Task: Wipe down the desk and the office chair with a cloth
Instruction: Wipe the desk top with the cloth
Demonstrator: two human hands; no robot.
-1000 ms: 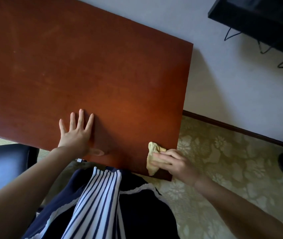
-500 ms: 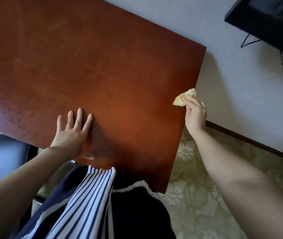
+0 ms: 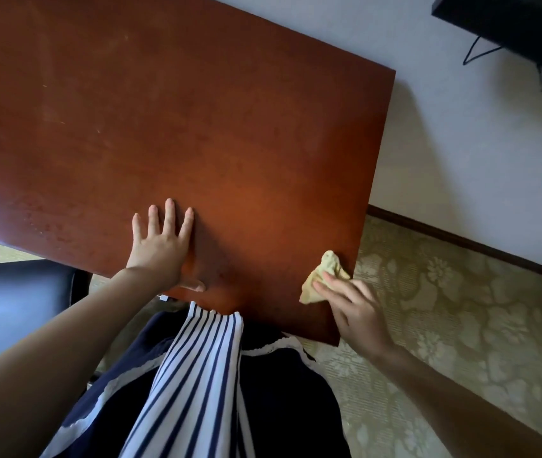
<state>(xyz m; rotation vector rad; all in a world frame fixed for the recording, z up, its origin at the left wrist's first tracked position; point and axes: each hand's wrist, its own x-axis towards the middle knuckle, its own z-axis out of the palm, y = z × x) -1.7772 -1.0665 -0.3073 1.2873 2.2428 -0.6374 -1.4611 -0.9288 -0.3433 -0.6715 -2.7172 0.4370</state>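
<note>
Wiping is the step in hand, on the desk (image 3: 197, 127), a big red-brown top w/ nothing else on it. The right hand (image 3: 355, 312) has the yellow cloth (image 3: 321, 276) under its fingers (image 3: 332, 285), pressed flat on the desk's near right part, just by the right edge. The cloth is bunched up, and the fingers lie long over it, not in a fist. The left hand (image 3: 160, 246) is spread wide and flat on the desk near the front edge, holding nothing; it looks like it props the person up.

Dust specks show on the left part of the desk, so I think that side needs a rub. Next move prob. calls for pushing the cloth across w/ a firm, flat press, and lifting the left hand out of the way. The office chair (image 3: 15, 309) sits at the near left, part under the desk, and looks not done yet.
</note>
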